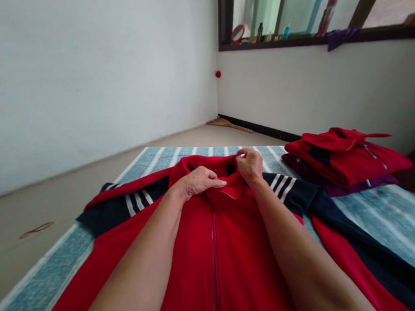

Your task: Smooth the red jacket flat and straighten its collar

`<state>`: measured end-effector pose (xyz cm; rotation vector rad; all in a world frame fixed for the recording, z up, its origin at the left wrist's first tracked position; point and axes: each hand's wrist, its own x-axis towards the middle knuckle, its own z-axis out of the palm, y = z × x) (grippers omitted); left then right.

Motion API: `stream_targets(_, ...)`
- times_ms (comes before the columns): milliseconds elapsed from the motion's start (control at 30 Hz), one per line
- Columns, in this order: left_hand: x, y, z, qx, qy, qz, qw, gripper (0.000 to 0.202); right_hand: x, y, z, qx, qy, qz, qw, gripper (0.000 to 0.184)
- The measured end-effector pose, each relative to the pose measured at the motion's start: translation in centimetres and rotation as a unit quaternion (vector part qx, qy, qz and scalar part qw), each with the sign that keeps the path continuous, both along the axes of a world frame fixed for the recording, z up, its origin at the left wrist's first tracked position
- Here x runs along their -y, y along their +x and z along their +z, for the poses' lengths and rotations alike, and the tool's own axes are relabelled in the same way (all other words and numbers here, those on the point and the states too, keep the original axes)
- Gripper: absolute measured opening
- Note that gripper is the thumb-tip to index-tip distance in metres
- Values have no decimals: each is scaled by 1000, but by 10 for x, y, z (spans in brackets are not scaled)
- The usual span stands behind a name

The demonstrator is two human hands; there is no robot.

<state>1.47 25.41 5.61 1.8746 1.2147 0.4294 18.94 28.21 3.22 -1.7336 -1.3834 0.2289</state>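
Note:
A red zip jacket (219, 241) with navy shoulders and white stripes lies front-up on a blue striped mat (61, 263), sleeves spread to both sides. My left hand (196, 182) rests on the left side of its collar, fingers pinched closed on the fabric. My right hand (250, 164) is closed on the right side of the collar, gripping its upper edge. Both forearms reach over the jacket's front, on either side of the zip.
A stack of folded clothes (345, 158), red on top and purple below, sits on the mat at the right. A white wall stands at left. A window ledge (308, 39) with bottles and a purple cloth runs along the far wall. A broom (231, 125) lies by the skirting.

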Motion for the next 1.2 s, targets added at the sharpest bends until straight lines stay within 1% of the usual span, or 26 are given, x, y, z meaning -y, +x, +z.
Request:
stream_targets(100,-3,1,-3,-21,11,-19,1000,42,-1,-2,3,-18,9,-4,1000,30)
stream_targets(233,-8,14,-7,-51,76,-69,993,29,-3,-2,6,-61,41,6,997,29)
stream_targets(333,-10,20,-10,-61,115,-82,988,26,-5,0,7,-72,68,13,995,28)
stream_targets(400,-10,21,-12,-62,143,-85,984,27,-6,1,8,-76,76,15,994,27)
stream_targets(467,-8,23,-13,-52,170,-89,980,35,-6,2,8,-78,83,19,993,26)
stream_targets(533,-4,26,-12,-61,197,-74,976,45,-6,3,9,-78,90,27,993,24)
stream_targets(567,-2,30,-11,-84,213,-55,972,47,-6,3,10,-78,92,29,992,24)
stream_targets(700,9,47,-7,-209,281,23,936,42,-6,3,11,-78,88,27,993,24)
stream_targets(733,12,51,-7,-223,291,33,930,41,-6,3,11,-81,89,27,992,24)
stream_targets(767,13,54,-8,-223,292,41,929,38,-7,3,11,-83,92,28,992,24)
stream_targets(867,12,57,-12,-181,261,55,947,21,-9,5,9,-87,101,32,990,23)
stream_targets(933,9,54,-15,-140,242,60,958,14,-10,6,8,-89,106,30,990,22)
stream_targets(1067,1,47,-20,-76,224,56,970,18,-13,6,5,-104,105,21,989,21)
stream_targets(1200,0,44,-21,-17,207,37,977,28,-14,4,1,-102,103,18,989,23)
